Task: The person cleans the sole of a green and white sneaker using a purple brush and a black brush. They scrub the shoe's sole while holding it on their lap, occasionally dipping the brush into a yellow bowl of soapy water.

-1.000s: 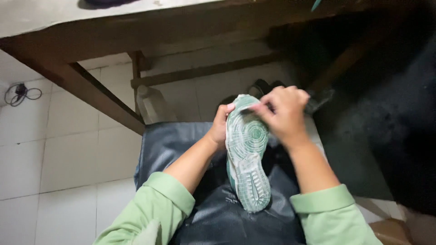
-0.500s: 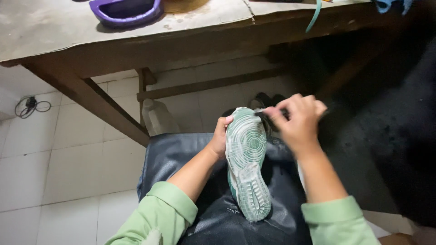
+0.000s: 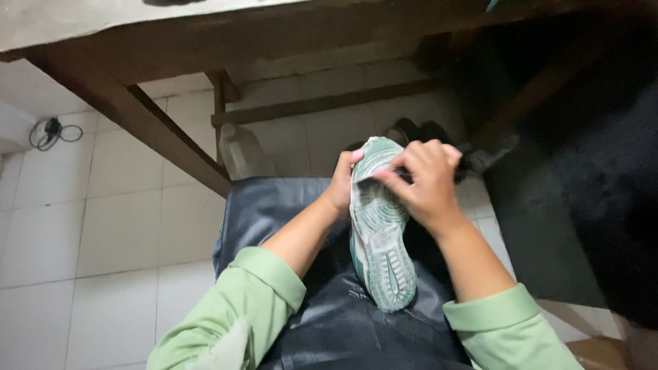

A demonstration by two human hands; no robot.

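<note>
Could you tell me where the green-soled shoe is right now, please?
In the head view the shoe sits centre frame, sole up, over the dark apron on the lap, gripped at its toe by the left hand, with the right hand on its sole.

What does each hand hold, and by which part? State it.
The left hand grips the green-soled shoe at the toe end, sole up. The right hand pinches a small dark tool against the sole; what kind of tool cannot be told.
</note>
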